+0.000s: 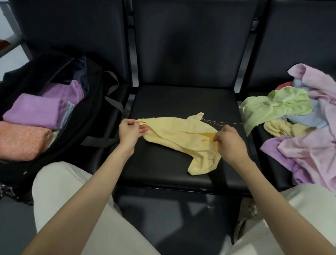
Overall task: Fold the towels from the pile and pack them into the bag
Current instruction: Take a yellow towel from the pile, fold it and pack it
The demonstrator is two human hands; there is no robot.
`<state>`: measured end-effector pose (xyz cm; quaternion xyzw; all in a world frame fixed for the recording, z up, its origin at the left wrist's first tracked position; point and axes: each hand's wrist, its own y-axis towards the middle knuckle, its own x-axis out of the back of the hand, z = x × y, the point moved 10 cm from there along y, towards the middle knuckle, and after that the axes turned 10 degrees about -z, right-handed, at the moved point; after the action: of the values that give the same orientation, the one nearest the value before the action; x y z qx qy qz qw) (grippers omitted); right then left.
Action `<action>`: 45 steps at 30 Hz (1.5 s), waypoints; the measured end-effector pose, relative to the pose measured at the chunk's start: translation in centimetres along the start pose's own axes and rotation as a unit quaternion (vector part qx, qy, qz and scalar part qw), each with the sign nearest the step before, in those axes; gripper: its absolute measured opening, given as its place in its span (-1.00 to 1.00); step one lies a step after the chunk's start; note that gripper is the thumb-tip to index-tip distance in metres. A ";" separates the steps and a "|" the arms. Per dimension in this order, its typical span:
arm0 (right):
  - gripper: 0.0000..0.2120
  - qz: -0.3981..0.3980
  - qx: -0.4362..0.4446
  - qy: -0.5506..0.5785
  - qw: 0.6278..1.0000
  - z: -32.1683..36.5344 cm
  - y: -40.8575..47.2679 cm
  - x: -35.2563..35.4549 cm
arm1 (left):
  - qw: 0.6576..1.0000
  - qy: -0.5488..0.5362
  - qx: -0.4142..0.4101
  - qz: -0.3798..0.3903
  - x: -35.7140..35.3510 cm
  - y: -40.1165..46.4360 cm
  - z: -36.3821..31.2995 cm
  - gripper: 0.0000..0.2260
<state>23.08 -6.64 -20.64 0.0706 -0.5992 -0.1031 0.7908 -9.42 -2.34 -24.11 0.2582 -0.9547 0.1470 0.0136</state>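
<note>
A crumpled pale yellow towel (185, 138) lies on the middle black seat (165, 171). My left hand (130, 133) pinches its left corner. My right hand (228, 142) pinches a fold near its right side. A loose thread trails from the towel toward the right. The unfolded pile (305, 125) of pink, green, purple, blue and yellow towels sits on the right seat. On the left seat stands the open black bag (93, 119), holding folded purple towels (35, 112) and a folded orange towel (15, 141).
Black seat backs (194, 39) rise behind all three seats. My knees in light trousers (56, 190) are just in front of the seats. The bag's grey straps (114, 104) hang over the gap between the left and middle seats.
</note>
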 end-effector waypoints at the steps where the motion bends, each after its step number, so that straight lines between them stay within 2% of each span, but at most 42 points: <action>1: -0.79 0.006 -0.002 0.002 1.000 -0.4 -0.3 -0.1 | 1.000 0.002 -0.001 0.001 0.0 0.0 0.0 -0.93; 5: -0.88 0.051 -0.018 0.008 0.999 -1.2 -2.4 -1.1 | 1.000 0.011 -0.004 0.002 -0.3 -0.1 0.1 -0.92; 11: -0.70 0.059 -0.047 0.006 0.997 -1.0 -4.0 -3.1 | 1.000 0.016 -0.009 0.008 -0.3 -0.5 0.0 -0.90; 13: -0.70 0.055 -0.037 0.010 0.998 -0.5 -4.1 -3.5 | 1.000 0.016 -0.014 0.007 0.0 -0.5 -0.1 -0.90; 17: -0.82 0.010 -0.047 0.073 0.996 0.0 -3.8 -1.7 | 1.000 0.013 -0.027 -0.001 1.1 -0.6 -1.1 -0.90; 20: -0.86 -0.048 -0.060 0.115 0.990 -0.4 -3.0 1.9 | 0.992 0.075 -0.105 -0.016 2.8 -0.8 -3.3 -0.94; 22: -0.88 -0.092 -0.063 0.124 0.986 -0.7 -2.5 4.8 | 0.959 0.185 -0.214 -0.025 4.0 -1.5 -5.6 -0.98; 25: -0.87 -0.147 -0.067 0.118 0.980 -1.3 -2.1 9.4 | 0.875 0.340 -0.343 -0.020 5.0 -2.8 -8.5 -0.94; 28: -0.87 -0.173 -0.037 0.109 0.978 -0.8 -2.1 12.8 | 0.838 0.407 -0.362 -0.028 6.1 -3.6 -10.9 -0.90; 31: -0.93 -0.183 -0.018 0.121 0.976 0.1 -2.7 14.6 | 0.827 0.442 -0.344 -0.046 7.1 -4.1 -13.2 -0.88; 34: -0.97 -0.217 -0.006 0.140 0.966 1.0 -3.4 16.5 | 0.855 0.387 -0.338 -0.073 8.3 -5.0 -15.9 -0.90; 37: -0.96 -0.279 -0.014 0.154 0.948 1.7 -4.2 19.4 | 0.893 0.257 -0.345 -0.136 10.3 -6.6 -19.5 -0.91; 40: -0.93 -0.337 -0.022 0.175 0.925 2.4 -4.3 22.6 | 0.919 0.118 -0.345 -0.153 11.1 -7.6 -22.2 -0.93; 42: -0.85 -0.357 -0.028 0.221 0.907 2.5 -3.7 24.3 | 0.917 0.057 -0.359 -0.163 11.3 -8.5 -24.1 -0.94; 45: -0.82 -0.379 -0.028 0.268 0.886 2.9 -2.7 26.3 | 0.909 0.023 -0.373 -0.183 11.3 -9.9 -26.7 -0.94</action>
<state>26.91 -15.68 4.05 0.2948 -0.2892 -0.3886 0.8237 -15.65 -8.34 5.25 0.4010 -0.8753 -0.2194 0.1579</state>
